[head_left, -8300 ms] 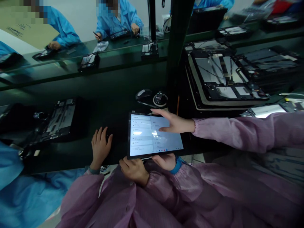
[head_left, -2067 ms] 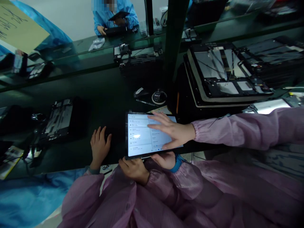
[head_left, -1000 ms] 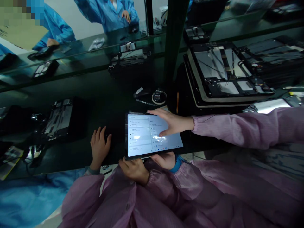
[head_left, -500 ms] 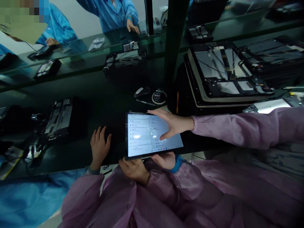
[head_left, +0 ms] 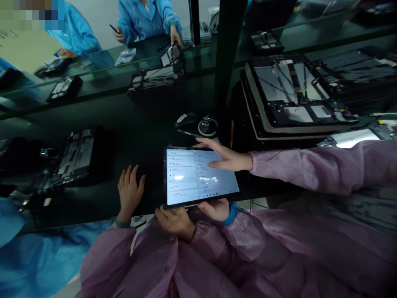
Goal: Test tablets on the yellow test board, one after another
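Note:
A lit tablet [head_left: 182,178] shows a two-column list and an icon row along its lower edge. My right hand [head_left: 178,222] is closed on the tablet's near edge, close to its lower left corner. My left hand [head_left: 129,190] lies flat on the dark table [head_left: 133,128], fingers stretched out, to the left of the tablet and apart from it. A co-worker at my right grips the same near edge with a hand [head_left: 217,210] wearing a blue wristband. Another hand [head_left: 231,159], reaching from the right, hovers over or touches the screen's upper right; contact cannot be made out.
Beyond the tablet are a mouse [head_left: 185,120] and a coiled cable [head_left: 207,125]. Opened devices are stacked at the right [head_left: 288,95]; another opened device [head_left: 77,153] sits at the left. A dark post [head_left: 228,54] rises behind. People in blue work across the shelf and at lower left.
The hand over the screen has drawn slightly upward, its thumb higher on the display. Across the shelf, a person in blue now touches a device and holds a pen-like tool. Both my hands stay put.

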The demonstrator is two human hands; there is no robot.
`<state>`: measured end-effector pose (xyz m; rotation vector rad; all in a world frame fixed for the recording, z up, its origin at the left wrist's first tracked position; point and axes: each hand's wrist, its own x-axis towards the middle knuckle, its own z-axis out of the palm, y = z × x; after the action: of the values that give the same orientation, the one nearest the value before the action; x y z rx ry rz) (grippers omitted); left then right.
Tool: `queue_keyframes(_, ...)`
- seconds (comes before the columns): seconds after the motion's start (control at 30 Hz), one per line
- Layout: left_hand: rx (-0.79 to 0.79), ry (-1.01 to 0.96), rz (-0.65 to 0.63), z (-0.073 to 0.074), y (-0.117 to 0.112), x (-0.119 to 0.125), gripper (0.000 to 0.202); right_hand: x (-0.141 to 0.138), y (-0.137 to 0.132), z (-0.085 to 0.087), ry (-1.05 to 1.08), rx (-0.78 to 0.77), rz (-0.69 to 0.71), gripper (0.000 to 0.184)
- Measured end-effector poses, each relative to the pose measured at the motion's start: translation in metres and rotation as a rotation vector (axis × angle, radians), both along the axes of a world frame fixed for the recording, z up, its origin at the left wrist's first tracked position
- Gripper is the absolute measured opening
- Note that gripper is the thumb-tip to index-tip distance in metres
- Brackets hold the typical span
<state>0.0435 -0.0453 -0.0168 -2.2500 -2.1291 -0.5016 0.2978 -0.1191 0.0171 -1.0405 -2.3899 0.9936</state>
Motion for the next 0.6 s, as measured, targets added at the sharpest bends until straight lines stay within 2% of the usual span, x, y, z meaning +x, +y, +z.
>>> queue_keyframes(0.03, -0.005, 0.001, 0.001, 0.0, 0.0, 0.0, 0.058, -0.025, -0.014, -0.01, -0.027, -0.009, -0.01, 0.045)
queue_keyframes(0.13, -0.01, 0.008, 0.001, 0.0, 0.0, 0.0, 0.059, -0.067, -0.032, -0.035, -0.119, 0.025, -0.043, 0.046)
queue_keyframes(0.23, 0.002, 0.012, -0.004, -0.001, 0.0, 0.0, 0.059, -0.073, -0.031, -0.051, -0.144, 0.061, -0.056, 0.045)
queue_keyframes(0.33, 0.005, 0.007, -0.004, -0.002, 0.0, -0.001, 0.058, -0.075, -0.032, -0.055, -0.165, 0.158, -0.083, 0.043)
queue_keyframes(0.43, 0.004, -0.003, -0.008, -0.002, 0.0, -0.002, 0.057, -0.072, -0.03, -0.039, -0.224, 0.351, -0.108, 0.039)
queue_keyframes(0.47, 0.005, -0.003, -0.012, -0.002, 0.0, -0.002, 0.057, -0.063, -0.024, -0.029, -0.252, 0.487, -0.084, 0.039)
queue_keyframes(0.5, 0.006, -0.003, -0.014, -0.002, 0.0, -0.002, 0.058, -0.049, -0.015, -0.017, -0.281, 0.624, -0.056, 0.039)
queue_keyframes(0.53, 0.008, -0.001, -0.014, -0.002, 0.0, -0.002, 0.058, -0.03, -0.002, -0.003, -0.259, 0.848, 0.066, 0.038)
queue_keyframes(0.6, 0.009, 0.005, -0.01, -0.001, 0.0, -0.001, 0.058, 0.023, 0.032, 0.023, -0.202, 1.172, 0.259, 0.035)
